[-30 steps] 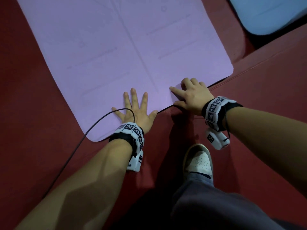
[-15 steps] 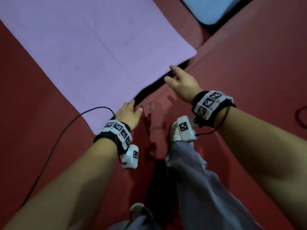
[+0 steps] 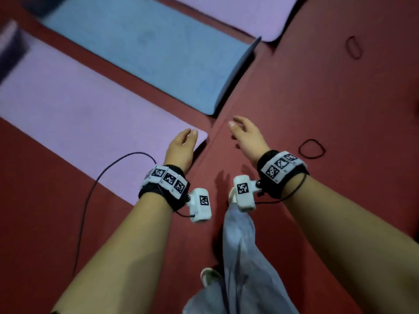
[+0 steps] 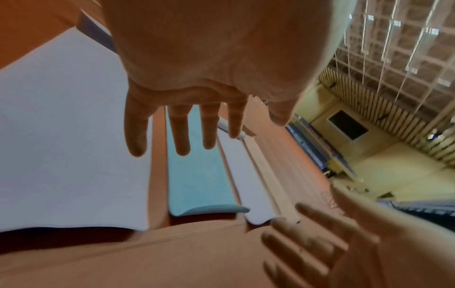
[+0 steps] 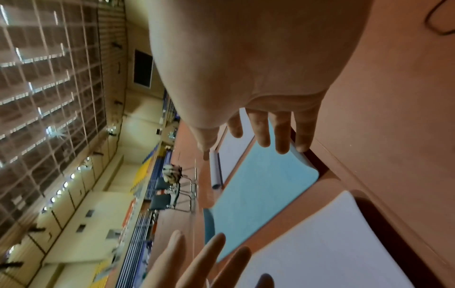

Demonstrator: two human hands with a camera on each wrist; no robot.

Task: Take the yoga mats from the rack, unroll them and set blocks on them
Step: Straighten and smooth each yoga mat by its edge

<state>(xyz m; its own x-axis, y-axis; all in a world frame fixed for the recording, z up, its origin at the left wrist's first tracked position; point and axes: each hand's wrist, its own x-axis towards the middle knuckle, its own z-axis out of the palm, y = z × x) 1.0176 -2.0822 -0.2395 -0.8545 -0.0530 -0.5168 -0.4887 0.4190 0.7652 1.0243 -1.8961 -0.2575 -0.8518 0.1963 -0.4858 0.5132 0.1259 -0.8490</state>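
Three unrolled yoga mats lie side by side on the red floor. The nearest purple mat (image 3: 74, 105) (image 4: 61, 155) (image 5: 332, 243) runs to the left. Beyond it lies a blue mat (image 3: 147, 53) (image 4: 197, 175) (image 5: 261, 187), its near end curled up. A second purple mat (image 3: 238, 12) lies furthest back. My left hand (image 3: 183, 141) (image 4: 182, 124) hovers over the near corner of the closest mat, fingers straight and empty. My right hand (image 3: 244, 132) (image 5: 270, 132) hangs above bare floor to the right, fingers spread and empty. No block shows.
Two black elastic bands (image 3: 311, 148) (image 3: 353, 47) lie on the floor at the right. A black cable (image 3: 90, 196) loops across the floor and mat edge at the left. My grey trouser leg (image 3: 240, 257) and shoe are below the hands. Chairs (image 5: 169, 194) stand far off.
Both hands lifted off the purple mat's end, which they pressed flat a second ago. I have risen and the view swung, bringing the blue mat and far purple mat into sight.
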